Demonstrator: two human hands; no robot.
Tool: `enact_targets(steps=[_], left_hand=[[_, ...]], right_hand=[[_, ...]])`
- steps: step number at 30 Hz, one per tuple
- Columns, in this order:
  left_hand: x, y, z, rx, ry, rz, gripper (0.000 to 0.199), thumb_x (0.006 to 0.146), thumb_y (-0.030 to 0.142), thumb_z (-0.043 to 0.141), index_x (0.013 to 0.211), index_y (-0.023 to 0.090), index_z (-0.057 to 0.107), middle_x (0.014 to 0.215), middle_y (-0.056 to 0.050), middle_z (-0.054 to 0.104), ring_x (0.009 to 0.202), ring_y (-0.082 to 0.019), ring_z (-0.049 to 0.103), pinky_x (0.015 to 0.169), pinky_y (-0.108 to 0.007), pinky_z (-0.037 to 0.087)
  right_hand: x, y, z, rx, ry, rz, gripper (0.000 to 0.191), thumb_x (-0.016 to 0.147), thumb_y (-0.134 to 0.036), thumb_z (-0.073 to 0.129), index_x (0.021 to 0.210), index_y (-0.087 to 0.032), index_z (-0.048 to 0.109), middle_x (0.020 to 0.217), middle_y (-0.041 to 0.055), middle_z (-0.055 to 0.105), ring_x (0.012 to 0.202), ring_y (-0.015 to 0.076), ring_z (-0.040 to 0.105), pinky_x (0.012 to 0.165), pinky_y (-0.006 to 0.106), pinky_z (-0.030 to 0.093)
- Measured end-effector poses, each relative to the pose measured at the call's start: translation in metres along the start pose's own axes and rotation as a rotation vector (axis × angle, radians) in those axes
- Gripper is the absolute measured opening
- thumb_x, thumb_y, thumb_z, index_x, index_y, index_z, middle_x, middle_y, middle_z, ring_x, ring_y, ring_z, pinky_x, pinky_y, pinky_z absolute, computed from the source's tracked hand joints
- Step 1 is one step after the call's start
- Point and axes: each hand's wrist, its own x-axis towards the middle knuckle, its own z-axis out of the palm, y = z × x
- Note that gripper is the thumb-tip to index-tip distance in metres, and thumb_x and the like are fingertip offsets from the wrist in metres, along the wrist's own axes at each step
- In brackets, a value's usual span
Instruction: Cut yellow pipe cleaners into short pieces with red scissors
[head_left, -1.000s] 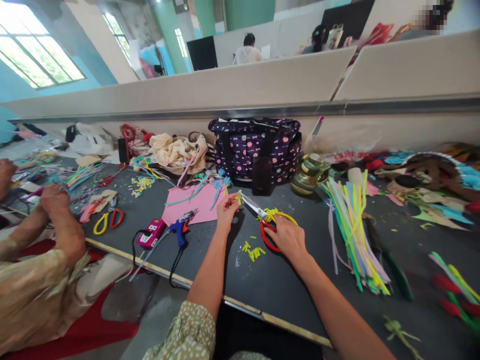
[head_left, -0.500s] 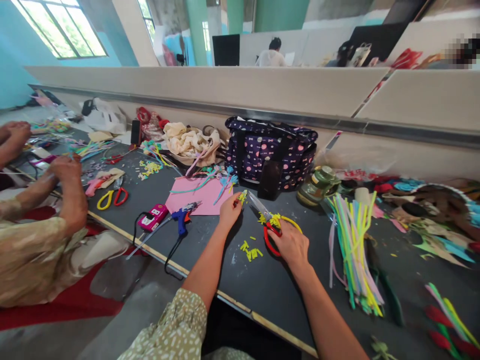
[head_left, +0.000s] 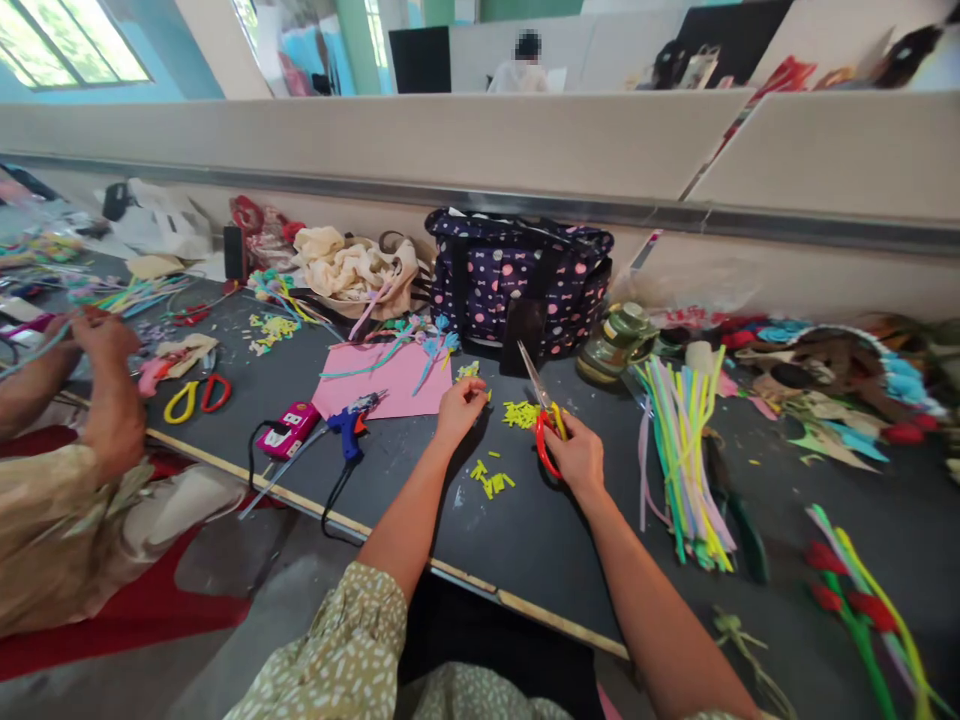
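My right hand [head_left: 579, 455] is closed round the handles of scissors [head_left: 537, 385] with one red and one yellow loop, their blades nearly together and pointing away. My left hand [head_left: 461, 408] has its fingertips pinched together, with a bit of yellow-green showing at them; what exactly they hold is too small to make out. A pile of small yellow-green pieces [head_left: 520, 414] lies between my hands, and more cut pieces [head_left: 491, 480] are scattered nearer me. Beyond my left hand lies a little yellow-green cluster [head_left: 469, 370].
Pink paper [head_left: 390, 385], a blue glue gun [head_left: 349, 430] and a pink device [head_left: 289, 430] lie to the left. Behind stand a dotted bag [head_left: 487, 290] and a jar [head_left: 615, 345]. Coloured stems [head_left: 686, 460] lie right. A co-worker's hands [head_left: 105, 345] are far left.
The scissors have left the yellow pile and their blades have closed further. The yellow-green cluster from my left fingers now lies on the table. The whole view has shifted.
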Motion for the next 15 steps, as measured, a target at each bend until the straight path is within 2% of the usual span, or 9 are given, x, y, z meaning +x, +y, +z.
enact_targets(steps=[4,8,10,13,15], left_hand=[[-0.008,0.006,0.011,0.063,-0.134,0.033,0.014,0.068,0.02,0.065,0.08,0.019,0.069,0.073,-0.002,0.065,0.06,-0.013,0.052,0.062,-0.026,0.041],[-0.012,0.014,0.016,-0.047,-0.257,-0.008,0.012,0.069,0.022,0.066,0.079,0.019,0.072,0.078,-0.005,0.069,0.069,-0.016,0.058,0.068,-0.027,0.042],[-0.012,0.018,0.015,-0.074,-0.26,-0.02,0.012,0.07,0.022,0.065,0.079,0.019,0.072,0.078,-0.005,0.069,0.069,-0.016,0.058,0.069,-0.027,0.042],[-0.008,0.021,0.007,-0.009,-0.195,-0.005,0.013,0.07,0.022,0.064,0.08,0.018,0.072,0.073,-0.004,0.067,0.064,-0.015,0.054,0.066,-0.027,0.041],[-0.006,0.022,0.0,0.023,-0.221,-0.006,0.013,0.07,0.023,0.064,0.079,0.017,0.071,0.072,-0.003,0.066,0.063,-0.014,0.054,0.064,-0.026,0.041]], right_hand=[[0.001,0.001,0.001,0.189,0.014,0.012,0.054,0.07,-0.064,0.055,0.093,-0.017,0.068,0.068,0.0006,0.063,0.058,0.0125,0.051,0.056,0.022,0.037],[0.0,0.001,0.004,0.225,0.019,0.008,0.053,0.07,-0.062,0.057,0.095,-0.017,0.068,0.069,-0.0003,0.063,0.058,0.0119,0.05,0.058,0.022,0.038],[0.0,0.001,0.005,0.212,0.023,0.006,0.052,0.069,-0.062,0.057,0.093,-0.017,0.068,0.068,-0.0003,0.063,0.058,0.0117,0.049,0.058,0.022,0.038],[0.0,0.002,0.005,0.202,0.04,-0.005,0.05,0.069,-0.061,0.058,0.09,-0.017,0.068,0.066,-0.0012,0.061,0.056,0.0106,0.046,0.057,0.022,0.036],[0.0,0.002,0.004,0.208,0.049,-0.001,0.05,0.069,-0.061,0.059,0.091,-0.017,0.068,0.064,-0.0019,0.06,0.055,0.0102,0.045,0.056,0.021,0.035]])
